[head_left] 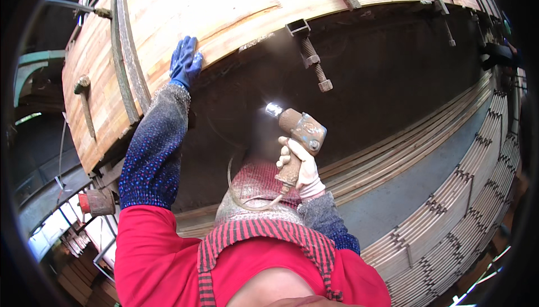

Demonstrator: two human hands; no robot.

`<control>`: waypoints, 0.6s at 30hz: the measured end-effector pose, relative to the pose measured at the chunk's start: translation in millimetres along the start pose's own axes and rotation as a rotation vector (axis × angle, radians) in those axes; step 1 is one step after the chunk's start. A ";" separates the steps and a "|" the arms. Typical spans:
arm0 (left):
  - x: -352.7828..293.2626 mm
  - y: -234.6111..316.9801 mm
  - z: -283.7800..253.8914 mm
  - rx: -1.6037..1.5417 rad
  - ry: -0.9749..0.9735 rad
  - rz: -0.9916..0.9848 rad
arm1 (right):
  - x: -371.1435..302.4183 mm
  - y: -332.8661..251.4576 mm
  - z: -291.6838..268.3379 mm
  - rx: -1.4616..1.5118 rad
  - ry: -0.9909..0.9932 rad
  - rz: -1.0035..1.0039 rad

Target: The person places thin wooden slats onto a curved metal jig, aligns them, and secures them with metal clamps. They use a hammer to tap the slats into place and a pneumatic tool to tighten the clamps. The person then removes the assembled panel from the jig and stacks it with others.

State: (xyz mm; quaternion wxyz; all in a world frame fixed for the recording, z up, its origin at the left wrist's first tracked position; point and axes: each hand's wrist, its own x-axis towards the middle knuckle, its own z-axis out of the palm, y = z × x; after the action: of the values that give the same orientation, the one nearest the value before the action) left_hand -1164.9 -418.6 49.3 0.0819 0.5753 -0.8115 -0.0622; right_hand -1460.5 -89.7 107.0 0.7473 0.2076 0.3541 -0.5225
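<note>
My left hand (pixel 186 62), in a blue glove, lies flat with its fingers stretched out on the near edge of a wide wooden panel (pixel 224 3). In a pale glove, my right hand (pixel 300 164) is wrapped round the handle of a worn pneumatic impact wrench (pixel 303 127). The wrench's shiny socket (pixel 273 110) points up and left, apart from everything. A thin air hose (pixel 247 208) loops from the bottom of its handle. Beyond the socket, a threaded clamp screw (pixel 311 60) with a square head sticks out from under the panel's edge.
Metal bars (pixel 124 48) cross the panel. A hammer (pixel 83 102) lies at its left end. More clamp screws (pixel 450 33) line the edge farther right. Long wooden strips (pixel 410 127) and stacked jointed boards (pixel 449 206) stand at the right. A cylindrical rusty part (pixel 98 201) sits by my left elbow.
</note>
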 end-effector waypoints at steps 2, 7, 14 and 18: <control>-0.8 3.1 -0.2 -0.033 0.057 0.058 | -10.7 -4.9 -2.3 -0.012 0.001 -0.066; 5.8 -31.6 26.4 -0.116 0.210 0.148 | -35.0 -53.4 -32.2 0.255 -0.111 -0.309; 30.5 70.4 22.7 0.271 0.087 -0.122 | -39.9 -136.2 -41.4 0.310 -0.141 -0.647; 30.4 66.4 21.7 0.294 0.094 -0.097 | -15.9 -122.6 -11.4 0.334 -0.259 -0.439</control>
State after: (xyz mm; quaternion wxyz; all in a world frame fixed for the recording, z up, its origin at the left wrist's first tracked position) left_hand -1240.5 -425.2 42.9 0.0316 0.6219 -0.7783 0.0803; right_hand -1581.0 -116.9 118.5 0.6112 0.1775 0.2014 -0.7445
